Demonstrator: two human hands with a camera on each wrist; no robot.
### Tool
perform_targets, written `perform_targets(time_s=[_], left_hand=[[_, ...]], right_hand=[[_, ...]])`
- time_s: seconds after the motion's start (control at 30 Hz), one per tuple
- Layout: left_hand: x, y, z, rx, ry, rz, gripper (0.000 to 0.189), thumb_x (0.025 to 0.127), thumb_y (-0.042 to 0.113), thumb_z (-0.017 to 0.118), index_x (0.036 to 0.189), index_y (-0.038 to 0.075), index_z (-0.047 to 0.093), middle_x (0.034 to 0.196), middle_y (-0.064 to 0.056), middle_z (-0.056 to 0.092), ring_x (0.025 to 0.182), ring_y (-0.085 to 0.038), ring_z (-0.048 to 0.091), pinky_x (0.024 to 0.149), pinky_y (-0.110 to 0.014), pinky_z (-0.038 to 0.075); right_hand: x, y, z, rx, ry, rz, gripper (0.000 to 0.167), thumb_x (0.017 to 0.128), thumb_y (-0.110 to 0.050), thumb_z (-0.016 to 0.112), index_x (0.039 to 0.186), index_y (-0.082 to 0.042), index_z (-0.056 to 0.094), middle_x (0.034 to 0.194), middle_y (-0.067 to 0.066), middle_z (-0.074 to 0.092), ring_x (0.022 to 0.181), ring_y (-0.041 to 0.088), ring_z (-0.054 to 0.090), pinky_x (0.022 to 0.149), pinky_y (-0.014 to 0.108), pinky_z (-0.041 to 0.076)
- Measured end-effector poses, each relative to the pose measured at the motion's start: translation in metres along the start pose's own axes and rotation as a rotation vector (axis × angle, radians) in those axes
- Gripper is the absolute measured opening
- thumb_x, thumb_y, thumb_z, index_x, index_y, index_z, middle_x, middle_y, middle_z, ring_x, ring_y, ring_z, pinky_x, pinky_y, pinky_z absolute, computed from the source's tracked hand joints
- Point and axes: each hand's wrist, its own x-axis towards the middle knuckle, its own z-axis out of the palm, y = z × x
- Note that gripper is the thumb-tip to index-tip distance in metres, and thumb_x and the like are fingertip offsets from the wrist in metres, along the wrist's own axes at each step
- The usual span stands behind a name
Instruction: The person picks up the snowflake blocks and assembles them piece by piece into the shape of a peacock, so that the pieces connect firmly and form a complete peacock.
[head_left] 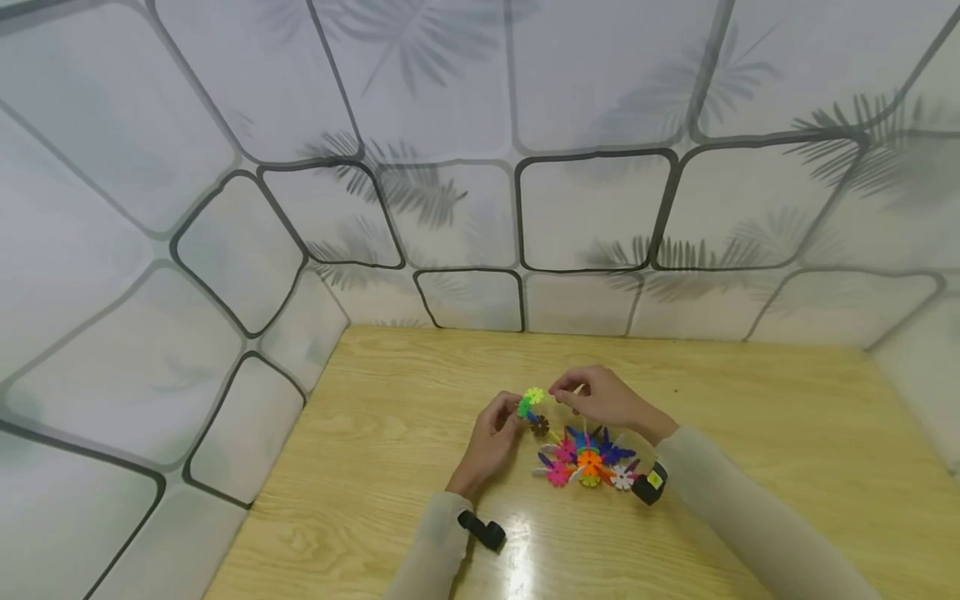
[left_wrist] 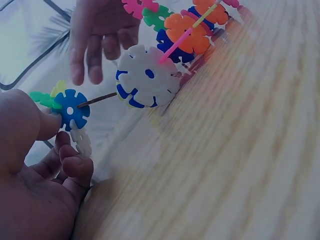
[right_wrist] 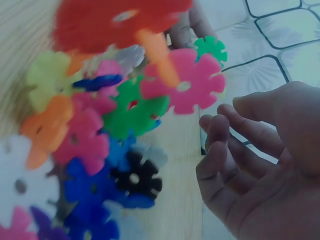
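Note:
My left hand [head_left: 491, 442] pinches a small chain of notched snowflake discs between thumb and fingers. A green disc [head_left: 524, 407], a yellow disc [head_left: 534, 395] and a brown disc [head_left: 540, 426] show on it. Seen from the left wrist, a blue disc [left_wrist: 71, 111] and a whitish disc [left_wrist: 81, 140] sit at the fingertips. My right hand [head_left: 607, 398] hovers just right of the yellow disc, its fingers loosely bent. In the right wrist view, nothing lies between the thumb and fingers of the right hand [right_wrist: 255, 155].
A larger many-coloured cluster of joined discs [head_left: 589, 463] lies on the wooden table [head_left: 390, 383], in front of both hands and partly beneath the right wrist. A patterned wall [head_left: 465, 217] stands behind the table. Each wrist wears a black camera band [head_left: 482, 530].

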Motion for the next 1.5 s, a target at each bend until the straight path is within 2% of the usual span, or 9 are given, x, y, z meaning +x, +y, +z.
perform_targets(time_s=[0.13,0.3,0.5,0.7,0.87,1.0,1.27,1.5], left_hand=[[0.000,-0.001,0.001,-0.006,0.030,-0.014,0.019,0.106,0.000,0.063,0.122,0.005,0.071,0.108,-0.017,0.070,0.096,-0.008,0.061,0.090,-0.021,0.050],[-0.001,-0.002,0.002,0.008,0.064,-0.026,0.019,0.104,0.000,0.064,0.120,0.006,0.072,0.105,-0.016,0.068,0.091,-0.009,0.060,0.087,-0.021,0.049],[-0.001,-0.001,0.004,0.056,0.084,-0.017,0.018,0.105,-0.002,0.063,0.116,0.007,0.073,0.103,-0.014,0.066,0.091,-0.010,0.059,0.085,-0.021,0.049],[-0.003,0.002,0.007,0.120,0.092,-0.019,0.014,0.105,0.001,0.066,0.110,0.010,0.076,0.096,-0.009,0.060,0.085,-0.009,0.054,0.077,-0.018,0.044],[-0.004,0.001,0.008,0.120,0.098,-0.020,0.013,0.104,0.001,0.067,0.109,0.009,0.076,0.094,-0.010,0.060,0.082,-0.008,0.053,0.072,-0.016,0.043],[-0.004,0.001,0.009,0.108,0.099,-0.014,0.013,0.104,0.000,0.067,0.109,0.008,0.076,0.093,-0.010,0.060,0.081,-0.007,0.054,0.071,-0.016,0.042],[-0.004,0.002,0.010,0.102,0.097,-0.011,0.012,0.103,0.000,0.068,0.109,0.007,0.076,0.093,-0.010,0.062,0.081,-0.006,0.055,0.071,-0.016,0.043],[-0.003,0.001,0.010,0.094,0.084,0.013,0.011,0.104,0.002,0.068,0.109,0.007,0.076,0.096,-0.012,0.066,0.081,-0.005,0.055,0.072,-0.016,0.045]], right_hand=[[-0.008,0.010,-0.001,-0.062,0.000,-0.010,0.025,0.111,-0.017,0.064,0.123,0.001,0.077,0.114,0.019,0.079,0.080,0.022,0.071,0.069,0.025,0.058],[-0.017,0.023,0.003,-0.122,-0.016,0.022,0.020,0.110,-0.018,0.065,0.117,-0.004,0.078,0.106,0.008,0.079,0.080,0.008,0.067,0.070,0.024,0.058],[-0.024,0.031,0.011,-0.184,0.007,0.082,0.013,0.106,-0.019,0.070,0.111,-0.010,0.079,0.103,0.000,0.076,0.084,0.008,0.068,0.076,0.030,0.061],[-0.029,0.023,0.017,-0.297,0.056,0.151,0.011,0.102,-0.021,0.075,0.107,-0.012,0.079,0.094,-0.003,0.071,0.084,0.010,0.062,0.078,0.036,0.057],[-0.032,0.020,0.019,-0.300,0.057,0.200,0.010,0.103,-0.021,0.075,0.107,-0.013,0.078,0.091,-0.005,0.072,0.080,0.009,0.062,0.078,0.036,0.058],[-0.036,0.017,0.019,-0.295,0.080,0.166,0.008,0.101,-0.019,0.076,0.104,-0.012,0.079,0.091,-0.003,0.076,0.080,0.009,0.066,0.078,0.038,0.062],[-0.048,0.011,0.023,-0.238,0.203,0.129,0.008,0.100,-0.016,0.077,0.106,-0.011,0.079,0.093,-0.003,0.078,0.078,0.006,0.067,0.075,0.033,0.061],[-0.060,0.000,0.030,-0.239,0.327,0.069,0.010,0.099,-0.012,0.078,0.109,-0.009,0.079,0.088,-0.006,0.078,0.065,0.001,0.053,0.061,0.022,0.048]])
